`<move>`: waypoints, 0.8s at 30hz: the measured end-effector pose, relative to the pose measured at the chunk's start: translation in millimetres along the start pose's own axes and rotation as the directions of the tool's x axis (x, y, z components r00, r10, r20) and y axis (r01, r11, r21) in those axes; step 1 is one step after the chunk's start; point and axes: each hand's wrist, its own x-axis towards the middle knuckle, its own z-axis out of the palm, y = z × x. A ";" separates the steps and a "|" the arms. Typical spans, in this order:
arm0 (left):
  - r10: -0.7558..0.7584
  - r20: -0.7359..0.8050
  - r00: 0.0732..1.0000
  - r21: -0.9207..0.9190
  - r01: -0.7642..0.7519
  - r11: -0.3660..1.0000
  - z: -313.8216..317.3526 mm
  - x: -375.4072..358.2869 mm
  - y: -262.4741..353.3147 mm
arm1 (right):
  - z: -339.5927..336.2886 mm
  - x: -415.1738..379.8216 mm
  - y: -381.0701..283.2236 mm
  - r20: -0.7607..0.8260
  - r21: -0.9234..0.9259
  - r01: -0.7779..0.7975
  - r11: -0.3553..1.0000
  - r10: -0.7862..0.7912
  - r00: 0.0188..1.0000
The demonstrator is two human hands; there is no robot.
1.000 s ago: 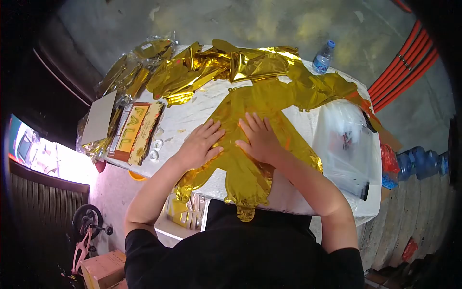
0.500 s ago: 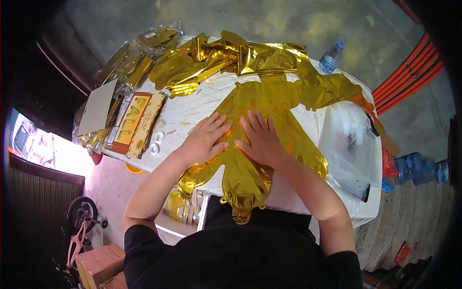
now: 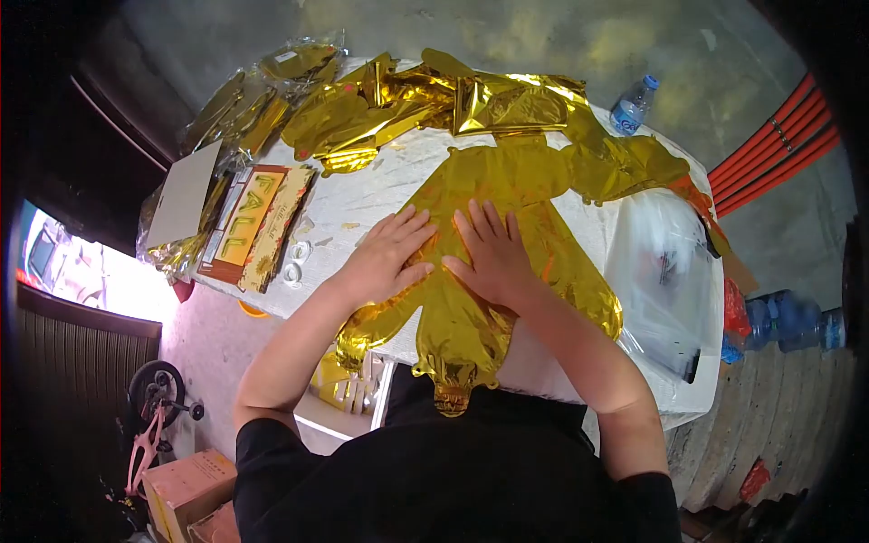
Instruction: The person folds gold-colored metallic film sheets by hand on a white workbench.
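Observation:
A flat gold foil balloon [image 3: 462, 335] lies spread over the near part of the white table [image 3: 348, 195], one tabbed end hanging past the front edge. My left hand [image 3: 391, 258] rests palm down on its left side, fingers spread. Beside it, my right hand [image 3: 491, 253] presses flat on the middle of the foil, also with fingers apart. Neither hand grips anything. More gold foil [image 3: 511, 109], folded and crumpled, is heaped at the back of the table, and a strip of it runs to the right.
Left on the table are bagged gold foil pieces [image 3: 240, 109], a "FALL" card pack [image 3: 249, 226], a white card [image 3: 184, 195] and white tape rolls [image 3: 292, 271]. A water bottle [image 3: 633, 106] and clear plastic bags [image 3: 656, 281] are at right. A cardboard box [image 3: 186, 489] sits on the floor.
The view has shifted slightly. Both hands stay flat in nearly the same place on the foil balloon.

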 end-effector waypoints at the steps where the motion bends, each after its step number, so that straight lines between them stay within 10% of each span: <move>1: -0.008 -0.014 1.000 -0.029 0.007 1.000 0.0 0.4 -1.0 | 0.2 0.7 0.0 -0.002 -0.010 -0.005 1.000 0.005 1.000; 24: 0.078 -0.125 0.989 0.000 -0.078 0.997 19.8 109.3 -24.3 | -0.6 1.5 -2.3 0.001 -0.003 -0.042 0.999 0.042 0.999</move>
